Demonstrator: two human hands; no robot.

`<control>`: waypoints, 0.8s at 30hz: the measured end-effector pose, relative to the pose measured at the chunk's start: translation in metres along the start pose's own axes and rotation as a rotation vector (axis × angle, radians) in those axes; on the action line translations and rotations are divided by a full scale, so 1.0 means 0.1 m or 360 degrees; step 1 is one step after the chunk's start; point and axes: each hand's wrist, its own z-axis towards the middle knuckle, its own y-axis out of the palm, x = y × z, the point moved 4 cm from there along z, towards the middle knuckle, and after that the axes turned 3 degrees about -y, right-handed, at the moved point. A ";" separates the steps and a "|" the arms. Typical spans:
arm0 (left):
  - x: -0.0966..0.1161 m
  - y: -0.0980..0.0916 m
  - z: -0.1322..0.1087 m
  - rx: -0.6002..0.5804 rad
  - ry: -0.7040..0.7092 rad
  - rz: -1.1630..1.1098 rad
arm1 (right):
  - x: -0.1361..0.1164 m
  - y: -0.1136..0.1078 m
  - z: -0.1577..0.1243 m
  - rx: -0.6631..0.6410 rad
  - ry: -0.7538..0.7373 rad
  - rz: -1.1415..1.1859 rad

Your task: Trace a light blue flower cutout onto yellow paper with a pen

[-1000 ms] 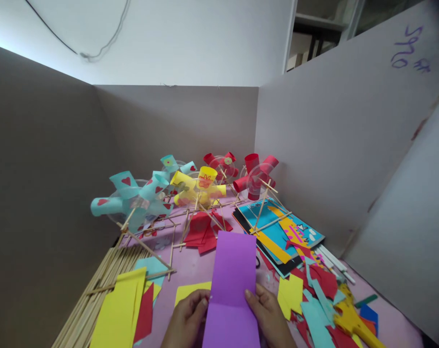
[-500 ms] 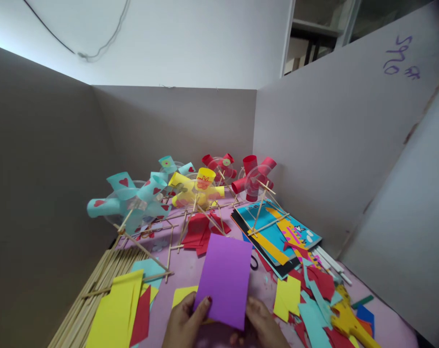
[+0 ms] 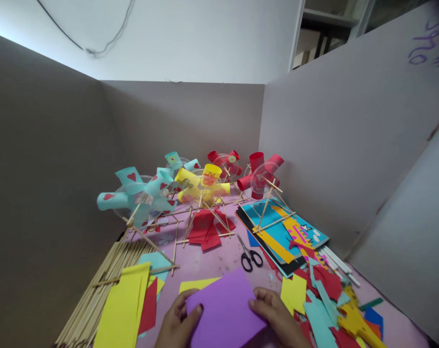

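Observation:
Both my hands hold a folded purple paper sheet (image 3: 224,309) low over the pink table (image 3: 212,261), near its front edge. My left hand (image 3: 177,324) grips the sheet's left edge with the thumb on top. My right hand (image 3: 277,316) pinches its right edge. The sheet lies nearly flat and tilted. A yellow paper piece (image 3: 195,284) lies just beyond it, and black-handled scissors (image 3: 248,255) lie on the table behind the sheet.
Paper windmills in teal (image 3: 135,195), yellow (image 3: 203,186) and red (image 3: 259,176) stand on stick frames at the back. Wooden sticks (image 3: 96,295) and yellow strips (image 3: 123,307) lie left. Paper scraps (image 3: 320,295), a booklet stack (image 3: 282,232) and a yellow glue gun (image 3: 357,321) lie right. Grey partition walls enclose the table.
The purple sheet was held upright and long; it has been folded and lowered almost flat over the table, uncovering the scissors behind it.

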 end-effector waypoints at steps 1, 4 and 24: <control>0.00 -0.05 0.01 0.0060 0.0001 0.0032 | 0.04 0.02 -0.01 -0.0044 0.0064 -0.0044; 0.03 -0.17 0.02 0.0198 0.0045 0.0233 | 0.20 0.03 -0.02 -0.0127 0.0229 -0.0198; 0.00 -0.23 0.21 0.0237 0.0131 0.1477 | 0.36 0.03 0.04 0.0007 0.0358 -0.0866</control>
